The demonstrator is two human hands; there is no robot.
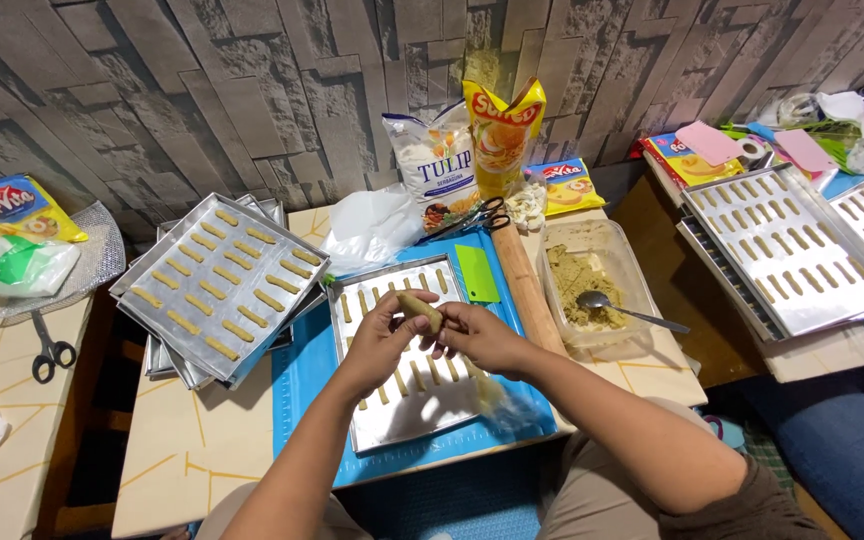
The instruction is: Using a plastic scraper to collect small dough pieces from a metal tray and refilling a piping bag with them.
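Both my hands meet over a metal baking tray (392, 425) that lies on a blue mat. Between them is a short roll of tan dough (420, 309). My left hand (380, 342) cups it from the left and my right hand (479, 337) pinches its right end. Several finger-shaped dough sticks (433, 371) lie in rows on the tray under my hands.
A stack of trays (214, 290) with dough sticks sits to the left, more trays (790, 250) to the right. A clear tub of dough (586, 287) with a spoon, a rolling pin (524, 285), a green scraper (476, 273), scissors (470, 219) and flour bags stand behind. Another pair of scissors (50, 351) lies far left.
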